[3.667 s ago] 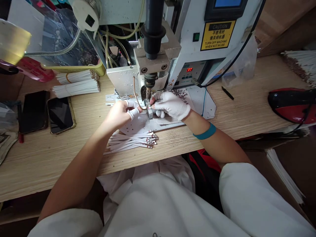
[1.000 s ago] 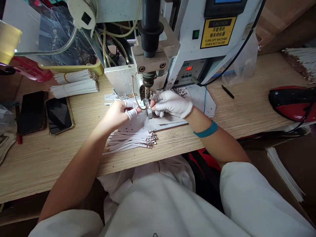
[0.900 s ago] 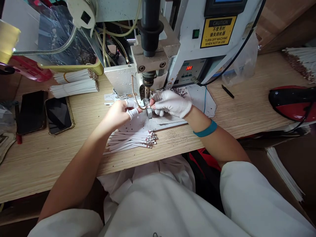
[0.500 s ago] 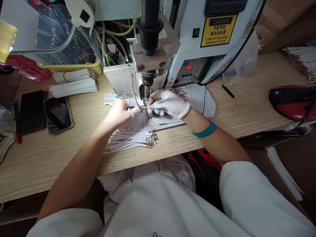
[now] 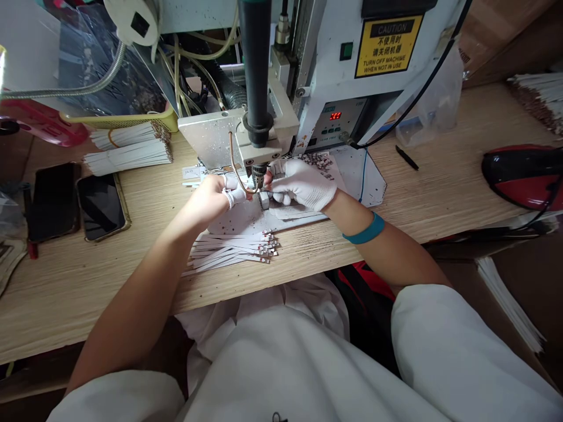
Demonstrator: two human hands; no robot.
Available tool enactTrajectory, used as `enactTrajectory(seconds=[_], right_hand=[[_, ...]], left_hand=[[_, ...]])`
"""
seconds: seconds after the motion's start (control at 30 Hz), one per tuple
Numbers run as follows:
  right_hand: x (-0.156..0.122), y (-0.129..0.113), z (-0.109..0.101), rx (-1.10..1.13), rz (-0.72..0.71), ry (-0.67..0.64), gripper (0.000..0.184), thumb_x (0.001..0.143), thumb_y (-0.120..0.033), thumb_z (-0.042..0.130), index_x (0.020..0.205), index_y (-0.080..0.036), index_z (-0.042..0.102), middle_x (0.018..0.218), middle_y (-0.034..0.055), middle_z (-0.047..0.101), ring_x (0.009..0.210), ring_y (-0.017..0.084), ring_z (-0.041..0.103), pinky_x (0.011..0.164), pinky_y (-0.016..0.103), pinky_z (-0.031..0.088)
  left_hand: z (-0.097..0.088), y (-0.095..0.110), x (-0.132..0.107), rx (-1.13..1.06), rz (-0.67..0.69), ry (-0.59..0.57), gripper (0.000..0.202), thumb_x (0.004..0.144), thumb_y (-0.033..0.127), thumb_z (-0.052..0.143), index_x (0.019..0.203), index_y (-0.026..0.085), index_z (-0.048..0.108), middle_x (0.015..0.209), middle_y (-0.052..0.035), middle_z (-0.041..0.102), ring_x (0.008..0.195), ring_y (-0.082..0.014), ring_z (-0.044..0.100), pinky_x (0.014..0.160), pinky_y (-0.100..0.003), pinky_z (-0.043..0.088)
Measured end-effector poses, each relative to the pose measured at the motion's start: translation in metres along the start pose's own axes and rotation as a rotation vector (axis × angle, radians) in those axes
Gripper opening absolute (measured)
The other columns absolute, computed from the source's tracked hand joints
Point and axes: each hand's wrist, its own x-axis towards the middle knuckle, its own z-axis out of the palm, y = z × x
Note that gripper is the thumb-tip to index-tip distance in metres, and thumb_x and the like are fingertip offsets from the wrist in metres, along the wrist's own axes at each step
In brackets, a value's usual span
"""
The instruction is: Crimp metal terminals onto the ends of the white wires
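Under the lowered head of a soldering machine [image 5: 258,126], my two hands meet from either side. My left hand [image 5: 215,196], with white covers on some fingers, is closed beside the bent copper-coloured tube [image 5: 233,158]; what it pinches is hidden. My right hand [image 5: 303,184], in a white glove with bare fingertips, pinches near the tip, on something too small to make out. Just below the fingertips is a small metal block [image 5: 264,201] on the white base plate [image 5: 237,221]. A pile of flat white strips [image 5: 233,249] with small end pieces lies in front.
Two phones [image 5: 102,206] and bundled white strips [image 5: 127,155] lie left, near a yellow basket [image 5: 123,121]. Small parts [image 5: 319,163] are heaped behind my right hand. A black pen-like piece [image 5: 407,157] and a red-and-black device [image 5: 523,179] are on the right.
The machine's head has come down between my hands, and its red display reads differently. Both hands stay in nearly the same place; the view has shifted slightly.
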Motion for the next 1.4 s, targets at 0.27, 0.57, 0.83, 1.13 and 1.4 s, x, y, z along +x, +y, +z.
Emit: enactTrajectory(seconds=[0.27,0.57,0.83,1.13,1.4], right_hand=[[0.000,0.001,-0.002,0.013,-0.012,-0.008,0.018,0.073,-0.007,0.067,0.077,-0.016,0.052,0.068,-0.0011,0.051,0.048,0.006,0.048,0.034,0.017,0.032],[-0.001,-0.001,0.000,-0.049,-0.006,-0.007,0.019,0.076,-0.009,0.067,0.079,-0.018,0.049,0.061,-0.0023,0.049,0.048,0.008,0.048,0.035,0.018,0.033],[-0.007,-0.017,-0.045,-0.535,-0.160,0.222,0.012,0.075,-0.021,0.065,0.086,-0.017,0.061,0.065,0.0011,0.059,0.051,0.012,0.051,0.040,0.023,0.036],[-0.007,-0.012,-0.042,-1.108,-0.258,0.182,0.019,0.072,-0.018,0.059,0.084,-0.016,0.074,0.087,0.0018,0.073,0.083,0.018,0.064,0.077,0.028,0.044],[-0.011,-0.012,-0.029,-1.207,-0.173,0.169,0.013,0.072,-0.020,0.064,0.080,-0.016,0.073,0.082,0.0020,0.071,0.078,0.018,0.062,0.071,0.028,0.042]], left_hand=[[-0.001,0.005,-0.001,-0.016,-0.013,-0.010,0.021,0.063,0.033,0.067,0.070,0.013,0.070,0.057,0.0025,0.052,0.053,-0.0077,0.037,0.052,-0.022,0.031],[-0.002,-0.001,0.002,-0.007,0.001,-0.030,0.026,0.064,0.035,0.067,0.077,0.012,0.072,0.058,0.0013,0.056,0.052,-0.0084,0.039,0.050,-0.022,0.029],[-0.016,0.005,-0.023,0.299,0.026,-0.243,0.027,0.068,0.039,0.070,0.086,0.019,0.076,0.071,-0.0013,0.071,0.063,-0.0161,0.059,0.058,-0.025,0.042],[0.002,-0.010,-0.003,0.782,0.257,0.168,0.030,0.081,0.027,0.047,0.095,0.013,0.070,0.093,-0.0122,0.067,0.081,-0.0241,0.062,0.074,-0.033,0.047],[0.005,-0.016,0.005,0.759,0.310,0.123,0.023,0.079,0.021,0.045,0.082,0.013,0.066,0.093,-0.0150,0.066,0.089,-0.0274,0.059,0.081,-0.038,0.048]])
